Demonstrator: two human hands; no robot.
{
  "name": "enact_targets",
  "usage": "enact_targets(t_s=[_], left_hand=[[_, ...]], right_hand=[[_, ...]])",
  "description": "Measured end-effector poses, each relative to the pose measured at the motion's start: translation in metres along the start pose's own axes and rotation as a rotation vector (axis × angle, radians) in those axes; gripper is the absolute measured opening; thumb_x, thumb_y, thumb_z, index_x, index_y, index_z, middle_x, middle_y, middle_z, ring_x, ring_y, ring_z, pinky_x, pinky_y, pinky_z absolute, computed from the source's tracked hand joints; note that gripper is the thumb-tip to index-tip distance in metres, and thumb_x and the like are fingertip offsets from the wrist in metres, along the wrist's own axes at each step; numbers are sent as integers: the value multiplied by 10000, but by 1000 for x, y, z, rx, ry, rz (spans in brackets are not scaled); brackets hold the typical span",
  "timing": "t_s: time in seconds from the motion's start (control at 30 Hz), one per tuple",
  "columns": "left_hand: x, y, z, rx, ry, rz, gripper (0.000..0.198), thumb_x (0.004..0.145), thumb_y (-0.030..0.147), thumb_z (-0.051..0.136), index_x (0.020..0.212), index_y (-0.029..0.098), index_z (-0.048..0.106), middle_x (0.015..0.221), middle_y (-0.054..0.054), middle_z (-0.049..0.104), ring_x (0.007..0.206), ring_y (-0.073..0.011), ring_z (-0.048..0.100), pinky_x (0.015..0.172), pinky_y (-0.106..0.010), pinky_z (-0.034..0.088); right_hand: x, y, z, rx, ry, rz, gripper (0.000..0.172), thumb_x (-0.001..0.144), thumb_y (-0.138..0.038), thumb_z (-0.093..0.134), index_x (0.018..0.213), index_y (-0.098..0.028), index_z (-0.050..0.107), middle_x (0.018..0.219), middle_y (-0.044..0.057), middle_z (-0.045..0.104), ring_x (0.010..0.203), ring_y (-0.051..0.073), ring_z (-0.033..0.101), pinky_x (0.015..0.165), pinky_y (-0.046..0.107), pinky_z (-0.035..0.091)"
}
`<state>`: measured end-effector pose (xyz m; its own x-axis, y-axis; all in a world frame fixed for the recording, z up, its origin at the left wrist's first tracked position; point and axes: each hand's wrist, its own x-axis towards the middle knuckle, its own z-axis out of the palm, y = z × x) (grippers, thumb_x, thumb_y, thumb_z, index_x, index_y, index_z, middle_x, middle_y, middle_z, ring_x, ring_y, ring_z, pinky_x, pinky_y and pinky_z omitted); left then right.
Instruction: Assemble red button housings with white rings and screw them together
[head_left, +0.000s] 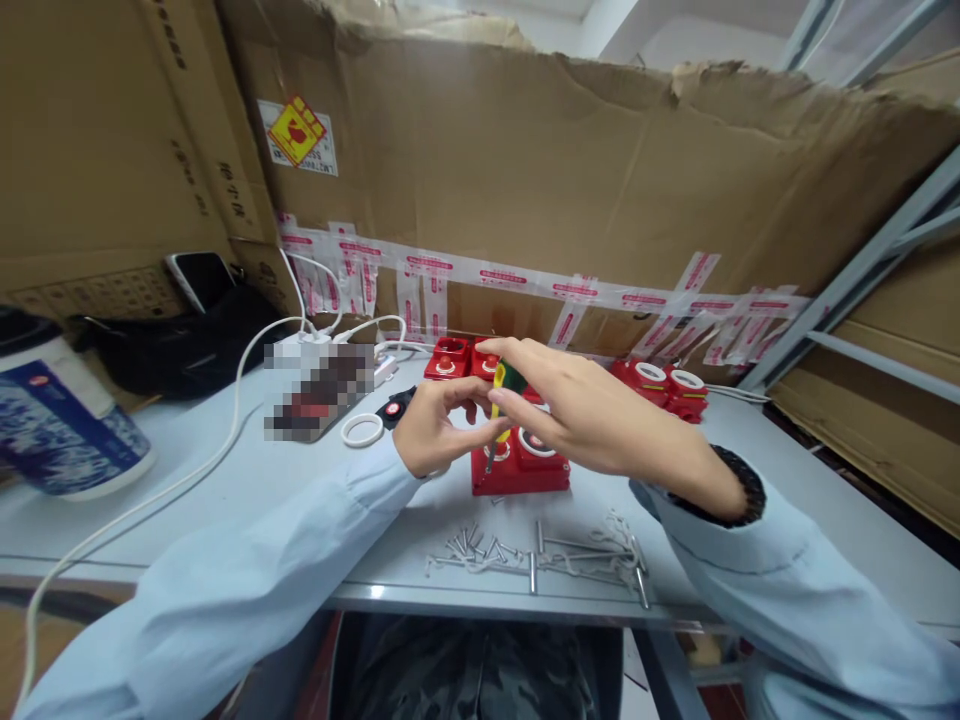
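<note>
A screwdriver with a yellow and green handle points down at the front left corner of a red box. My right hand is closed round the handle from above. Lower down, my left hand has its thumb and curled fingers closed about the screwdriver, close to its shaft. The box carries round fittings, one with a white ring, partly covered by my hands. In front of it a small screw lies on the table.
Loose screws and metal rods lie along the table's front edge. More red boxes stand behind and to the right. On the left are a white ring, a blurred-out device, a white cable and a large cup.
</note>
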<state>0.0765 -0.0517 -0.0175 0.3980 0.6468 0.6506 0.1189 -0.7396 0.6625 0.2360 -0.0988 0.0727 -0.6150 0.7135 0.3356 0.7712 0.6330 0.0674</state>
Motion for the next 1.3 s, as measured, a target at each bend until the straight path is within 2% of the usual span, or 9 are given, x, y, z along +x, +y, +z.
enact_targets(t_s=[0.13, 0.4, 0.5, 0.6, 0.67, 0.8, 0.93, 1.03, 1.3], left_hand=[[0, 2, -1, 21, 2, -14, 98, 725, 177, 617, 815, 143, 633, 671, 13, 609, 589, -88, 487, 551, -210, 397], [-1, -10, 4, 38, 117, 13, 184, 655, 248, 718, 722, 153, 575, 615, 35, 536, 549, -81, 401, 508, -211, 351], [-2, -10, 3, 20, 103, 10, 160, 674, 229, 697, 731, 157, 566, 608, 40, 531, 546, -79, 412, 500, -205, 353], [-2, -7, 1, 36, 77, -9, 166, 688, 236, 686, 691, 153, 542, 595, 42, 511, 546, -78, 416, 501, -205, 351], [-1, -5, 0, 28, 38, -18, 159, 707, 245, 673, 727, 146, 551, 639, 26, 546, 575, -85, 451, 519, -210, 364], [-2, -11, -1, 102, -86, -1, 237, 734, 318, 658, 881, 151, 576, 835, -28, 617, 757, -150, 551, 663, -260, 439], [-5, -35, 0, 227, -380, 29, 759, 562, 455, 769, 1192, 168, 456, 1181, -117, 531, 1102, -299, 484, 931, -422, 403], [-8, -51, 3, 249, -541, -12, 735, 606, 428, 741, 1212, 147, 435, 1186, -137, 537, 1111, -323, 498, 948, -444, 399], [-8, -56, 6, 186, -571, 45, 752, 654, 388, 716, 1268, 139, 361, 1275, -174, 474, 1183, -326, 443, 994, -453, 352]], right_hand=[[1, 4, -5, 58, -29, -19, 273, 915, -303, 417, 1140, -157, 467, 900, 66, 648, 741, 165, 584, 612, 256, 371], [19, -11, 9, -248, 105, 199, 413, 873, -529, 388, 825, -152, 550, 631, 80, 618, 539, 190, 552, 482, 270, 225], [18, -9, 11, -209, 107, 204, 428, 878, -535, 365, 836, -157, 559, 677, 86, 632, 579, 192, 570, 501, 267, 267], [12, -3, 6, -21, 58, 56, 332, 909, -444, 369, 1023, -180, 536, 907, 86, 646, 767, 193, 594, 601, 270, 358], [8, 1, 2, 92, 4, -46, 277, 922, -332, 384, 1138, -190, 482, 1006, 81, 628, 860, 183, 581, 674, 274, 386], [6, 3, -5, 143, -59, -73, 227, 907, -214, 413, 1112, -177, 505, 932, 67, 645, 796, 161, 578, 677, 263, 382], [9, -1, -10, 76, -76, -28, 195, 901, -249, 451, 1054, -162, 534, 824, 53, 650, 690, 145, 568, 617, 247, 346], [11, -4, -10, -49, -73, 30, 243, 884, -351, 484, 986, -142, 555, 734, 49, 640, 623, 152, 558, 557, 246, 309], [20, -12, 12, -314, 114, 331, 500, 867, -573, 346, 760, -142, 577, 626, 112, 621, 580, 218, 589, 478, 267, 232]])
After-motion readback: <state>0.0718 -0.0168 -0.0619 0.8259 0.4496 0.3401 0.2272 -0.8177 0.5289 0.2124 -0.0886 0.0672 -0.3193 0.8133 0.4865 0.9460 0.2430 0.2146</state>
